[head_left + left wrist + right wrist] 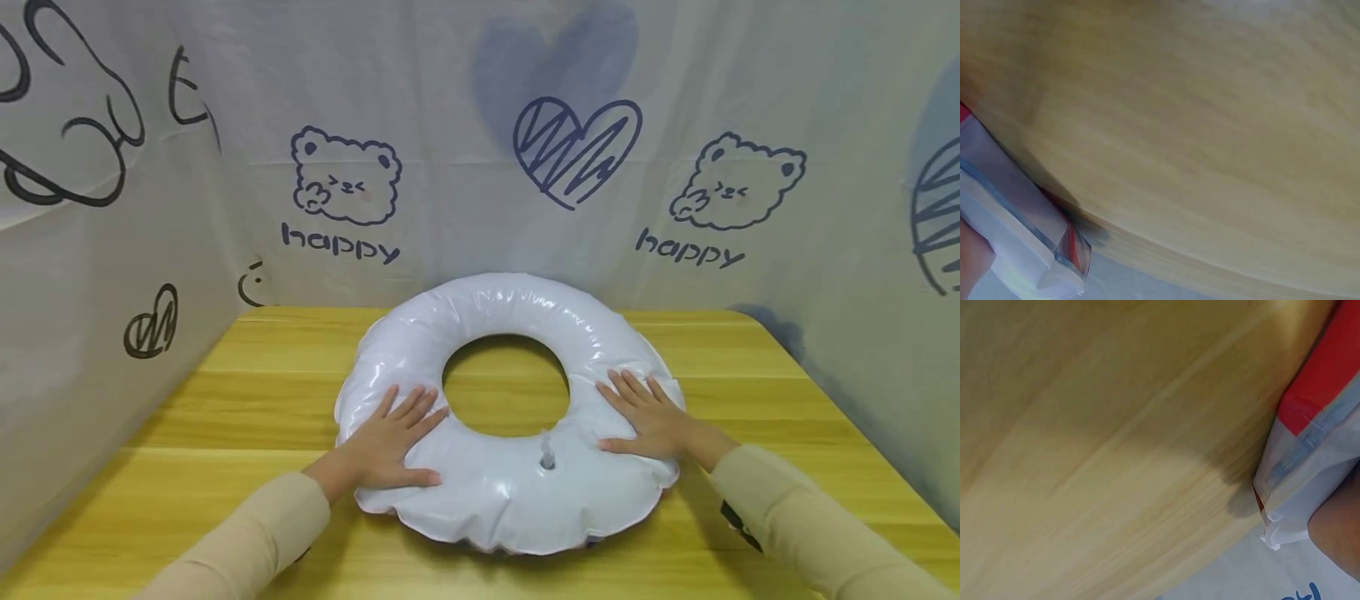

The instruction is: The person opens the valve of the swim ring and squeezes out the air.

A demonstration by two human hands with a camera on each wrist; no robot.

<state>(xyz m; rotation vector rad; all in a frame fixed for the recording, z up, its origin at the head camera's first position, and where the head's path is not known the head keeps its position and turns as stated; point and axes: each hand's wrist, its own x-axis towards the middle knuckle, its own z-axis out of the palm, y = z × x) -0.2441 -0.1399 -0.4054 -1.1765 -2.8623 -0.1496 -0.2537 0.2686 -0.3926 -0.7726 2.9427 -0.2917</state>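
Observation:
A white inflatable swim ring point(510, 492) lies on the wooden table, puffed up, with a wrinkled seam along its near edge. Its clear air valve point(547, 454) sticks up at the front, between the hands. My left hand point(393, 446) rests on the ring's left side, fingers spread and straight. On the right side my right hand point(648, 421) lies flat with spread fingers. The left wrist view catches the ring's edge point(1016, 212) beside a bit of hand. In the right wrist view a red patch shows on the ring's underside point(1325, 375).
The yellow wood-grain table point(247, 400) extends around the ring. Behind it hangs a white curtain point(450, 200) printed with bears, hearts and the word "happy"; more of this cloth closes off the left and right sides.

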